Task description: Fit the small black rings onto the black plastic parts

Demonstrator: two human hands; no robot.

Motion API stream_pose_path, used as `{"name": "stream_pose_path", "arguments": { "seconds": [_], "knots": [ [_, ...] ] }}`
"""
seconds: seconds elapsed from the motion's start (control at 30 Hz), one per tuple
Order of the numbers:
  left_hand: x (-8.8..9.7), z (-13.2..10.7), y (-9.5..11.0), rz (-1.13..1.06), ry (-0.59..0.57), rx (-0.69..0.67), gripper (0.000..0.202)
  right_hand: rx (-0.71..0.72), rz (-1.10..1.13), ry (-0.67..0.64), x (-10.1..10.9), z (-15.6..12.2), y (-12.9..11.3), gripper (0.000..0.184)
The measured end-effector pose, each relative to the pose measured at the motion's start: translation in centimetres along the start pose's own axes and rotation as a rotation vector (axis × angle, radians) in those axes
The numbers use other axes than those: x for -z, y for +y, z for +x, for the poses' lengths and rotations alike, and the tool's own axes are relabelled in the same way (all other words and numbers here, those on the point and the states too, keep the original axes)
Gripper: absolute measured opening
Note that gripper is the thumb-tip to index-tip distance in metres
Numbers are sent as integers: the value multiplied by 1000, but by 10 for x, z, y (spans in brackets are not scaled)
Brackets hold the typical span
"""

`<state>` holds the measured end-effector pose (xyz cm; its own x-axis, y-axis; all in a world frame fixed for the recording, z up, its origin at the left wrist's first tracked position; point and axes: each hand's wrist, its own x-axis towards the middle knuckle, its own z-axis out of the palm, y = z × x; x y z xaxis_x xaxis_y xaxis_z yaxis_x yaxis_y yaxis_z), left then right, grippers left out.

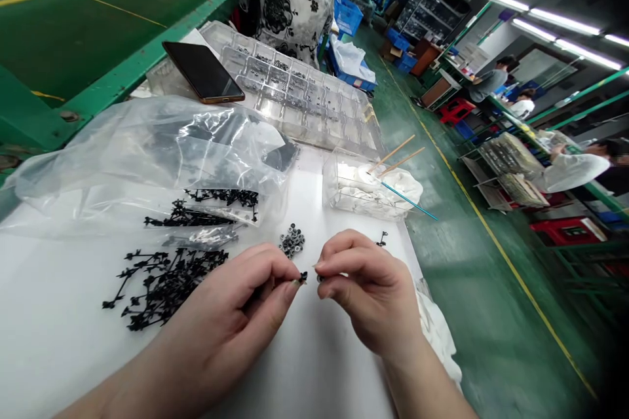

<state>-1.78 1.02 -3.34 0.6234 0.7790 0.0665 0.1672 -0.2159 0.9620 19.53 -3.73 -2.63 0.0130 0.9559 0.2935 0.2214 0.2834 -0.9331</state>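
Note:
Thumb and forefinger of my left hand [246, 314] pinch a small black plastic part [303, 275], its tip poking out to the right. Facing it across a narrow gap, my right hand [368, 288] grips a tiny round ring-like piece [320, 278] between thumb and fingertips. The two pieces are apart. Just beyond my fingertips lies a small heap of grey and black rings [292, 241]. Left of my left hand, a tangled pile of black stick-like plastic parts [167, 285] spreads on the white table [54, 281]. One more black part [382, 239] lies beyond my right hand.
A clear plastic bag [162, 137] with black parts covers the table's far left. Behind it are a phone [204, 72] and a compartment tray [295, 91]. A clear box [344, 196] holds white cloth and sticks. Several people sit further off; a patterned garment [289, 0] is opposite.

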Motion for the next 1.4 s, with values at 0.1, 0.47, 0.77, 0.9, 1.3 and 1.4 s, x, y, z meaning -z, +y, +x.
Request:
{"name": "stream_pose_path", "arguments": {
  "seconds": [0.1, 0.47, 0.77, 0.9, 1.3, 1.4],
  "knots": [
    [-1, 0, 0, 2, -13, -7, 26, 25, -19, 12, -3, 0, 2, 25],
    [0, 0, -1, 4, -30, -43, 25, 57, -41, -24, -6, 4, 4, 26],
    [3, 1, -11, 10, 17, -166, 28, -121, 55, -124, -2, 3, 3, 24],
    [1, 0, -13, 54, 55, -145, 26, -98, 13, -129, -2, 2, 1, 19],
    [6, 3, -7, -99, 22, 198, 20, -117, 101, -49, -1, 1, -2, 7],
    [12, 3, -13, -282, -1, 329, 25, -110, 50, -88, -4, 3, 2, 7]
  ]
}}
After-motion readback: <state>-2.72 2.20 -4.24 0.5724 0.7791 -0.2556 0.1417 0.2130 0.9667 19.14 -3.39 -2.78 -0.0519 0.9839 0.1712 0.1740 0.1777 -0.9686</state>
